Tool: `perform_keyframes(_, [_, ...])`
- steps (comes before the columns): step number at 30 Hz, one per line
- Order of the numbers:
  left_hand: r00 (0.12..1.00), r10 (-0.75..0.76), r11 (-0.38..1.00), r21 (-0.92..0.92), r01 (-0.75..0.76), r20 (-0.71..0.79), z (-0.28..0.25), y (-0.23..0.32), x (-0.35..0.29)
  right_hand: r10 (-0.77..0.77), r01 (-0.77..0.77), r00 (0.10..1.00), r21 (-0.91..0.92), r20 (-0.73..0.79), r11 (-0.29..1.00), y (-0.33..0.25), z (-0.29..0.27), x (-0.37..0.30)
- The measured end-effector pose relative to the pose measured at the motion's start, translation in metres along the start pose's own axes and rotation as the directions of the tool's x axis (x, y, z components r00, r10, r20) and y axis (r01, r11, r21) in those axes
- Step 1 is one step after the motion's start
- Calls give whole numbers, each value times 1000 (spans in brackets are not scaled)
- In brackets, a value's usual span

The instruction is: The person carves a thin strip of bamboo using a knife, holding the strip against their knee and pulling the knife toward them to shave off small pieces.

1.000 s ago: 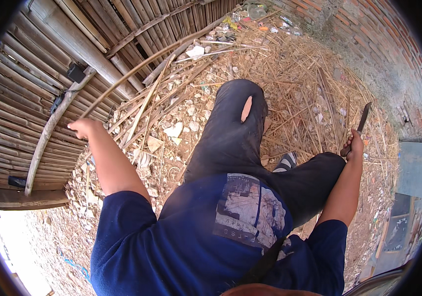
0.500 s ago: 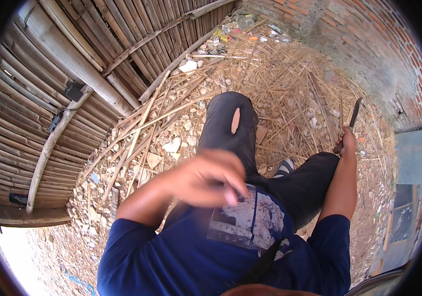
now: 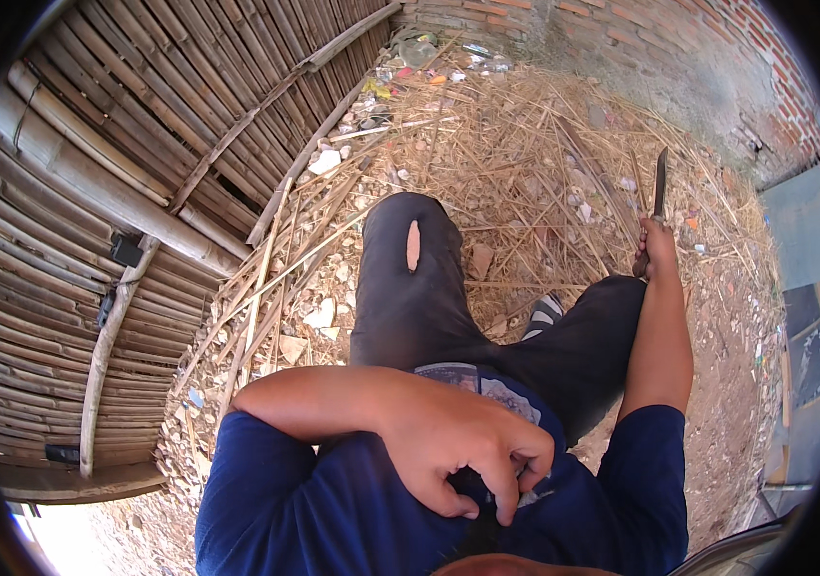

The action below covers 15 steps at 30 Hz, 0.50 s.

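In front of my chest, my left hand (image 3: 472, 451) is bent inward with its fingers curled around a black strap (image 3: 479, 538) on my dark blue T-shirt (image 3: 333, 499). Most of the strap under the fingers is hidden by the hand. Out to the right, my right hand (image 3: 657, 248) grips a knife (image 3: 660, 182) by its brown handle. The long dark blade points up and away from me, beside my bent right knee. My dark trousers (image 3: 410, 317) have a torn hole over the left knee.
Straw and dry sticks (image 3: 525, 144) cover the ground, with stones (image 3: 323, 312) among them. A bamboo wall (image 3: 141, 144) rises on the left and a brick wall (image 3: 640, 38) at the back right. Bits of litter (image 3: 429, 72) lie in the far corner. Grey panels (image 3: 798, 230) stand at right.
My left hand has come down and toward my chest, from a blurred sweep to curled fingers at the strap. My right hand still holds the knife, its blade now more upright. The view has shifted.
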<state>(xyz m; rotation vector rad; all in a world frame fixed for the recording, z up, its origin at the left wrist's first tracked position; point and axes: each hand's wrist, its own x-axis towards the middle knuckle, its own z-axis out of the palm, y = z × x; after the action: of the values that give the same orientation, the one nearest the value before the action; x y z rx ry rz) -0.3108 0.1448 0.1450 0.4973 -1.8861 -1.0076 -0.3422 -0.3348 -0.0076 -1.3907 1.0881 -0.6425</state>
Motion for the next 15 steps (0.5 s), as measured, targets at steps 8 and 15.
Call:
perform_keyframes(8, [995, -87, 996, 28, 86, 53, -11, -1, 13, 10, -10, 1000, 77, 6, 997, 5, -7, 7])
perform_keyframes(15, [988, -93, 898, 419, 136, -121, -44, 29, -8, 6, -6, 1000, 33, -9, 999, -1, -6, -3])
